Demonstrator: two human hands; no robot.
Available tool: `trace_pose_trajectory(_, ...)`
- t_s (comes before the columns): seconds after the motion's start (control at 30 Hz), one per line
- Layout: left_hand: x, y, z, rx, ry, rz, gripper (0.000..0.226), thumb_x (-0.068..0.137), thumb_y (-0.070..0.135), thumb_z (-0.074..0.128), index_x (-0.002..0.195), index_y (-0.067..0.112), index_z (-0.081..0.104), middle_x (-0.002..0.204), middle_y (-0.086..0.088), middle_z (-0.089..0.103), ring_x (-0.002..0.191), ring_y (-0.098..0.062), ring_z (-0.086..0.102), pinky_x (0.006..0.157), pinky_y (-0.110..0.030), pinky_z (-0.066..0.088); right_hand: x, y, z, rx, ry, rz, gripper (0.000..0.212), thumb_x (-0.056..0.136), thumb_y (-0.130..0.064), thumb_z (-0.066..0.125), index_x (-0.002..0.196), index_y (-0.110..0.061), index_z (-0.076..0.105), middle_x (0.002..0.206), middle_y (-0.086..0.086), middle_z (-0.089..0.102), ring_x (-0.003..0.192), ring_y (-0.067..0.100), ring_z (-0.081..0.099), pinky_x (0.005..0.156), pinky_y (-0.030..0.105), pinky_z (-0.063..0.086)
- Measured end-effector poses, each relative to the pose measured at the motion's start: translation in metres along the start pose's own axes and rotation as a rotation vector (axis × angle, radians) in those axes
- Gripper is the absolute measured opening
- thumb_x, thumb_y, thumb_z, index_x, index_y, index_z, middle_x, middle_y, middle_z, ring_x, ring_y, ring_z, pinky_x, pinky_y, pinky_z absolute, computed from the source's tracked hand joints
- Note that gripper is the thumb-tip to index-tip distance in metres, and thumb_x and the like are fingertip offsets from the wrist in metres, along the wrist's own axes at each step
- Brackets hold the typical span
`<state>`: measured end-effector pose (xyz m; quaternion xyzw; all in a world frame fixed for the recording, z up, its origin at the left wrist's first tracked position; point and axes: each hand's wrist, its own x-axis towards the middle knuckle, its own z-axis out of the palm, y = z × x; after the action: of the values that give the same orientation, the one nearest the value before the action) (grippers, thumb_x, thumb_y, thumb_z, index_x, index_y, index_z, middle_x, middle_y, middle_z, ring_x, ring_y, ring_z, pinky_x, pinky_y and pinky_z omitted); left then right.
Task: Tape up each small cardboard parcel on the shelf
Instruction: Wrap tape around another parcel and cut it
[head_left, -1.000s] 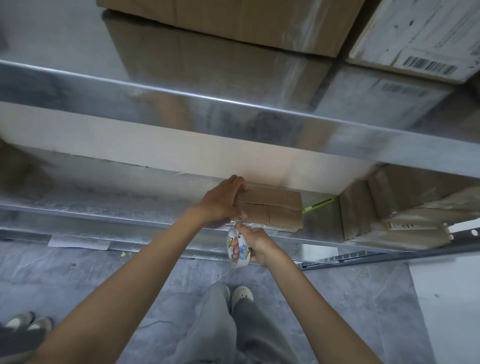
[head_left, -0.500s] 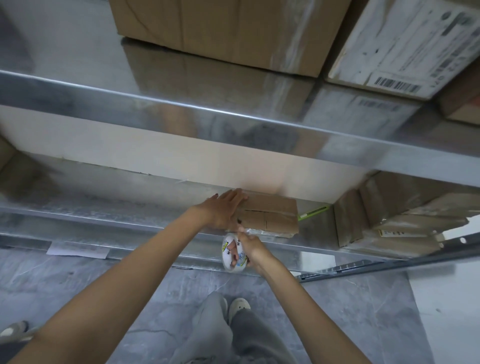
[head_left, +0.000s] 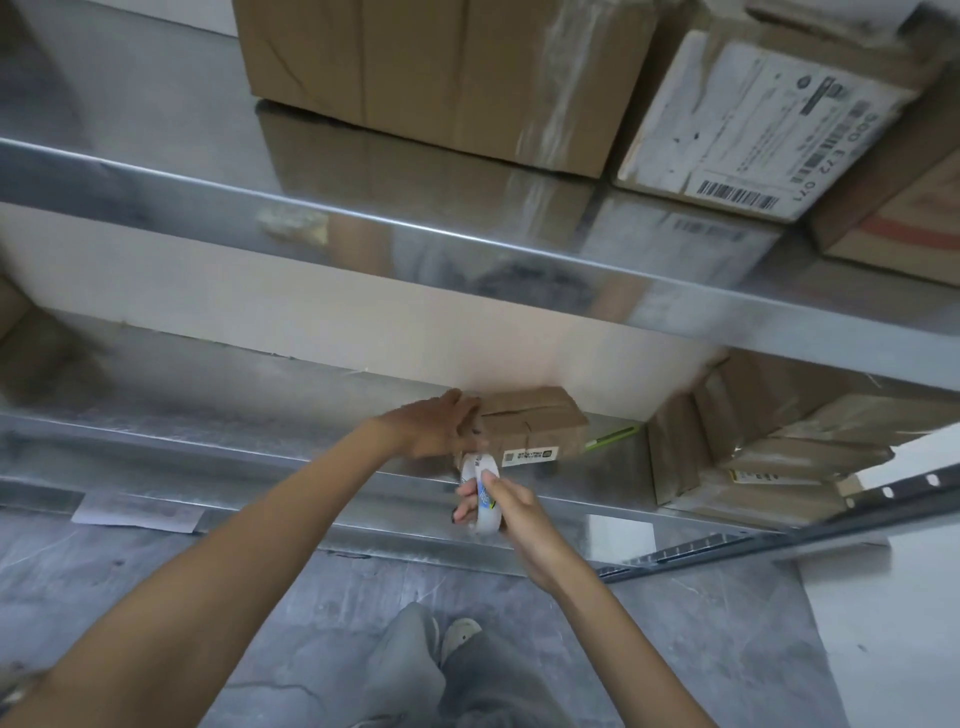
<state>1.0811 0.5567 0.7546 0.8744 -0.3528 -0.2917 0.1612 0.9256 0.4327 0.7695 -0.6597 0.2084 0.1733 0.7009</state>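
A small brown cardboard parcel (head_left: 535, 423) with a white barcode label on its near side lies on the lower metal shelf (head_left: 208, 431). My left hand (head_left: 434, 423) lies over the parcel's left end, fingers wrapped round its corner. Just below the shelf's front edge, my right hand (head_left: 501, 506) grips a white roll of tape (head_left: 480, 493), held upright and close to the parcel's near left corner. Any tape strip between roll and parcel is too blurred to make out.
A stack of cardboard parcels (head_left: 753, 447) sits on the same shelf to the right, with a green pen (head_left: 613, 435) between. Large boxes (head_left: 447, 73) and a labelled box (head_left: 753, 124) stand on the upper shelf (head_left: 467, 249). A paper slip (head_left: 137, 512) hangs at the lower shelf's front. Grey floor below.
My left hand has shifted from pressing the parcel's top to wrapping its left end. The tape roll has stayed near the parcel's near left corner. The view has tilted slightly.
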Motion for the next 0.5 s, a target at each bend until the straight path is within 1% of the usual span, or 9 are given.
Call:
trace_pose_trajectory(0.07, -0.003, 0.001, -0.011, -0.072, -0.107, -0.028, 0.067, 0.092, 0.064, 0.038, 0.142, 0.02, 0.037, 0.135, -0.003, 0.047, 0.117, -0.023, 0.05, 0.102, -0.041, 0.04, -0.004, -0.015, -0.002, -0.047, -0.034, -0.061, 0.041, 0.101, -0.033, 0.036, 0.091, -0.005, 0.064, 0.073, 0.009, 0.069, 0.072, 0.015, 0.064, 0.071, 0.018, 0.047)
trace_pose_trajectory(0.13, -0.005, 0.002, -0.016, -0.135, -0.152, -0.065, 0.061, 0.098, 0.054, 0.034, 0.146, 0.016, 0.035, 0.143, -0.005, 0.043, 0.129, -0.024, 0.043, 0.109, -0.038, 0.033, -0.006, -0.024, 0.0, -0.127, -0.067, -0.101, 0.044, 0.102, -0.034, 0.033, 0.085, -0.009, 0.064, 0.067, 0.006, 0.068, 0.07, 0.01, 0.062, 0.07, 0.012, 0.045)
trace_pose_trajectory(0.2, -0.002, 0.003, -0.015, -0.221, -0.145, -0.11, 0.051, 0.101, 0.046, 0.035, 0.138, 0.012, 0.045, 0.14, -0.007, 0.047, 0.129, -0.025, 0.043, 0.107, -0.037, 0.034, -0.004, -0.027, 0.004, -0.157, -0.049, -0.123, 0.049, 0.102, -0.034, 0.031, 0.075, -0.012, 0.064, 0.057, 0.002, 0.062, 0.068, 0.008, 0.06, 0.071, 0.01, 0.042)
trace_pose_trajectory(0.3, 0.004, 0.005, -0.015, -0.297, -0.089, -0.157, 0.036, 0.102, 0.038, 0.037, 0.119, 0.013, 0.058, 0.122, -0.007, 0.059, 0.109, -0.021, 0.052, 0.096, -0.036, 0.042, 0.005, -0.023, 0.01, -0.148, 0.13, -0.141, 0.057, 0.101, -0.036, 0.035, 0.054, -0.016, 0.062, 0.042, -0.002, 0.051, 0.05, 0.01, 0.052, 0.071, 0.025, 0.045)
trace_pose_trajectory(0.33, 0.006, 0.006, -0.017, -0.318, -0.068, -0.164, 0.032, 0.101, 0.033, 0.039, 0.107, 0.013, 0.062, 0.11, -0.006, 0.062, 0.099, -0.019, 0.053, 0.088, -0.034, 0.043, 0.008, -0.02, 0.012, -0.215, 0.172, -0.131, 0.059, 0.1, -0.038, 0.037, 0.05, -0.018, 0.06, 0.039, -0.003, 0.049, 0.046, 0.011, 0.05, 0.068, 0.028, 0.044)
trace_pose_trajectory(0.37, 0.007, 0.006, -0.02, -0.335, -0.043, -0.162, 0.029, 0.1, 0.029, 0.04, 0.09, 0.015, 0.063, 0.093, -0.004, 0.062, 0.087, -0.017, 0.052, 0.077, -0.03, 0.042, 0.008, -0.017, 0.014, -0.302, 0.199, -0.113, 0.061, 0.099, -0.04, 0.037, 0.045, -0.021, 0.058, 0.038, -0.003, 0.047, 0.044, 0.012, 0.048, 0.065, 0.028, 0.043)
trace_pose_trajectory(0.4, 0.008, 0.007, -0.023, -0.346, -0.021, -0.161, 0.03, 0.099, 0.025, 0.041, 0.075, 0.019, 0.058, 0.079, 0.0, 0.059, 0.076, -0.015, 0.049, 0.067, -0.027, 0.039, 0.009, -0.012, 0.014, -0.363, 0.228, -0.093, 0.064, 0.098, -0.042, 0.038, 0.041, -0.021, 0.057, 0.037, -0.003, 0.046, 0.043, 0.014, 0.048, 0.062, 0.027, 0.042)
trace_pose_trajectory(0.43, 0.009, 0.009, -0.026, -0.351, -0.01, -0.163, 0.033, 0.099, 0.022, 0.041, 0.068, 0.022, 0.054, 0.07, 0.004, 0.054, 0.068, -0.012, 0.046, 0.061, -0.025, 0.035, 0.009, -0.009, 0.015, -0.383, 0.261, -0.074, 0.066, 0.098, -0.042, 0.038, 0.037, -0.02, 0.055, 0.036, -0.003, 0.045, 0.043, 0.016, 0.048, 0.061, 0.028, 0.042)
trace_pose_trajectory(0.5, 0.011, 0.01, -0.028, -0.346, -0.006, -0.177, 0.036, 0.098, 0.018, 0.039, 0.064, 0.023, 0.048, 0.064, 0.006, 0.048, 0.059, -0.009, 0.04, 0.056, -0.023, 0.031, 0.014, -0.006, 0.017, -0.384, 0.316, -0.04, 0.069, 0.096, -0.042, 0.038, 0.034, -0.021, 0.056, 0.034, -0.003, 0.046, 0.045, 0.019, 0.049, 0.062, 0.03, 0.043)
